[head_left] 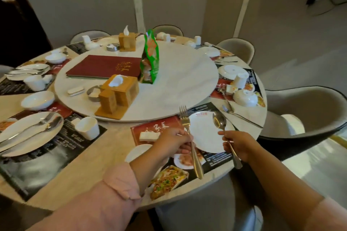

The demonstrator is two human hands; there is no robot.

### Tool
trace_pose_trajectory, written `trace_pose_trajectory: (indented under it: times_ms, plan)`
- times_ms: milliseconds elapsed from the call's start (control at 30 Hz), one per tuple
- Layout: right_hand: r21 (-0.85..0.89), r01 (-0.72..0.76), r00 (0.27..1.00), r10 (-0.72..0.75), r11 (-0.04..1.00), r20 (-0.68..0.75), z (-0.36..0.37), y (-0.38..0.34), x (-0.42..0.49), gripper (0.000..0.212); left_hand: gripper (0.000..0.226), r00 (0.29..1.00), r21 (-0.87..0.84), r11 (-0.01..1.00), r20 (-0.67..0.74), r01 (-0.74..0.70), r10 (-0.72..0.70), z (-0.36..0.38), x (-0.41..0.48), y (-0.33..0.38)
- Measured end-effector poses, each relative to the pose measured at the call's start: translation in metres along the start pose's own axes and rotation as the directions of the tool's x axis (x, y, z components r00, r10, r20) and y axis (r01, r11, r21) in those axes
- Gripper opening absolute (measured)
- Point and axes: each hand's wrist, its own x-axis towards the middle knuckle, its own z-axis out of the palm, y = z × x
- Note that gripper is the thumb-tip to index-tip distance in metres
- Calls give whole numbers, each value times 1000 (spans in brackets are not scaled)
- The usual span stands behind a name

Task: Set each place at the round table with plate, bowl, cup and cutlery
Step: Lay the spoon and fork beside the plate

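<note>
Cutlery step now: the left hand (174, 142) grips the fork (195, 157) over the left rim of the plate (205, 139), the right hand (236, 144) pinches the spoon (219, 121) above its right side, and next, I'd judge, both get laid across that plate.

Round white ceramic plate (204, 135) lying flat; silver metal fork (196, 161), tines up, held above its left rim; silver metal spoon (219, 121), bowl up, above its right.
</note>
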Motion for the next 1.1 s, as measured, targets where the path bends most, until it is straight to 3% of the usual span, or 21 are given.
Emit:
trace_pose_trajectory:
  times_ms: [67,167,300,433,500,633,733,767,833,933,1000,1100]
  plan:
    - [-31,6,994,-10,999,-104,-25,-6,13,11,8,1000,-4,1000,11,27,-27,38,20,3]
    - [-35,65,986,-69,997,-153,-60,-11,35,11,8,995,23,996,-48,91,-89,81,58,0]
    - [-250,185,963,-226,951,-149,-89,-13,66,13,8,963,43,980,-200,193,-181,101,103,-12]
    - [-466,267,941,-332,844,-63,-95,-10,98,18,20,915,50,955,-305,293,-265,102,129,-19]
    - [-538,316,929,-370,781,8,-90,-7,108,17,7,899,63,944,-332,323,-285,103,137,-22]
    - [-626,438,878,-457,645,143,-71,-5,117,16,18,877,59,932,-366,356,-312,105,144,-24]
    - [-673,500,835,-509,546,208,-54,1,125,20,11,867,59,924,-373,379,-332,105,145,-27]
    - [-685,501,833,-509,529,216,-49,3,128,20,2,873,95,924,-377,370,-311,105,145,-28]
    - [-696,506,831,-504,510,235,-41,8,135,19,17,883,169,923,-391,345,-259,102,147,-34]
    - [-709,507,830,-500,490,248,-32,13,143,19,16,900,335,880,-388,337,-198,99,145,-34]
    - [-704,503,835,-492,501,246,-30,16,148,20,32,902,404,856,-407,322,-147,97,142,-35]
    - [-684,488,851,-470,542,236,-26,18,153,19,36,900,463,863,-436,204,21,96,125,-30]
